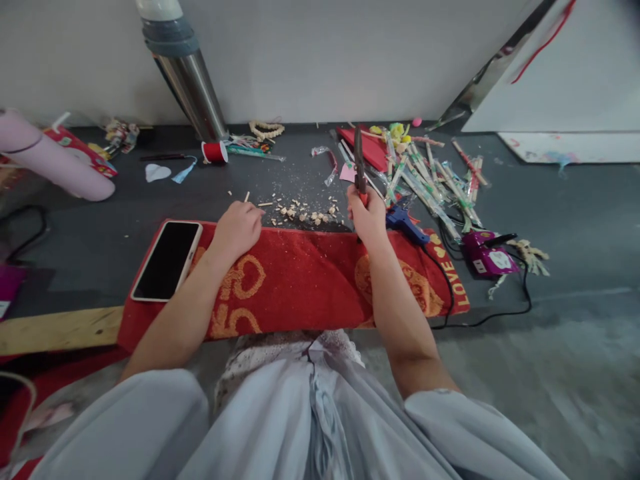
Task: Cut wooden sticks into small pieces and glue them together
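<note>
- In the head view, the right hand [369,216] grasps the pliers [359,160] by the red handle; their dark nose points away from the person.
- The left hand [238,228] lies at the far edge of the red towel [310,277], with its fingers bent. A thin stick [247,197] shows just beyond the fingers; I cannot tell if the hand grips it.
- The pale bits [303,215] are scattered on the dark table [165,190], between the two hands, along the towel's far edge.
- The phone [169,260] lies on the towel, to the left of the left forearm.
- The blue glue gun [407,224] is just beside the right hand, on its right.
- Behind it, the wrapped sticks [425,177] lie in a loose heap.
</note>
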A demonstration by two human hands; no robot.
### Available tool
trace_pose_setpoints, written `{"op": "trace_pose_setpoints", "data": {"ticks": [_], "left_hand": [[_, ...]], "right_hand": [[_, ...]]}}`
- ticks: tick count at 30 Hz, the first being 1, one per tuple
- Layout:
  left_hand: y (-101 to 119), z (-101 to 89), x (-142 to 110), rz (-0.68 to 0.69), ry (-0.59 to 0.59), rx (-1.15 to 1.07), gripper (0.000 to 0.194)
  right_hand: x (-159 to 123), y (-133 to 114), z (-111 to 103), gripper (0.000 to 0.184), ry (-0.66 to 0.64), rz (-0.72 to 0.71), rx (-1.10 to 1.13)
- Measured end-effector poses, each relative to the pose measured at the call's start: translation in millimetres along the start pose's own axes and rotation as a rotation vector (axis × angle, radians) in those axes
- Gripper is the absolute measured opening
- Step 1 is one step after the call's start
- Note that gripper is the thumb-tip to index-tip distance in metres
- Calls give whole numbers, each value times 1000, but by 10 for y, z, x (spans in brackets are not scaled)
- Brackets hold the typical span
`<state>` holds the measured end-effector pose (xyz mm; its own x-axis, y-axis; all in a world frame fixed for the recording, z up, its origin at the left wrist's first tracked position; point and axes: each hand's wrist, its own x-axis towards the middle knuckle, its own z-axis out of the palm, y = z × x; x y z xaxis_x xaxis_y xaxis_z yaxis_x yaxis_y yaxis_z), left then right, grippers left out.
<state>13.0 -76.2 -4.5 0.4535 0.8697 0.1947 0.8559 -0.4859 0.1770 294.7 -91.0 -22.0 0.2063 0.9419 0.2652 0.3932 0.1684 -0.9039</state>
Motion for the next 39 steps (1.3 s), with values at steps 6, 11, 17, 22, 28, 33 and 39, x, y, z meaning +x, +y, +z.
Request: {"op": "trace_pose_setpoints", "data": {"ticks": [6,11,17,22,28,33,39], "left_hand": [[286,-68,-49,37,105,-363,31],[556,-235,-87,29,127,-632,32],[632,-341,-250,-146,204,-730,29],[561,-304,-459,-374,279,-881,29],[447,-278,-675,-522,383,-944,39],[221,-286,-799,-669,367,-1343,28],[-672,-489,-908,-975,673,-1520,9]], "right_hand": [[-167,-309,149,30,-15,22,-342],[-283,-520,342,24,-121,-65,-421],[-429,-629,511,27,-229,-175,-451],[-576,-708,686,35,-320,-286,-463],[-728,-874,814,38,-457,-392,-418],[-682,-931,767,47,-477,-387,-335],[-452,-680,673,37,-310,-292,-457]]}}
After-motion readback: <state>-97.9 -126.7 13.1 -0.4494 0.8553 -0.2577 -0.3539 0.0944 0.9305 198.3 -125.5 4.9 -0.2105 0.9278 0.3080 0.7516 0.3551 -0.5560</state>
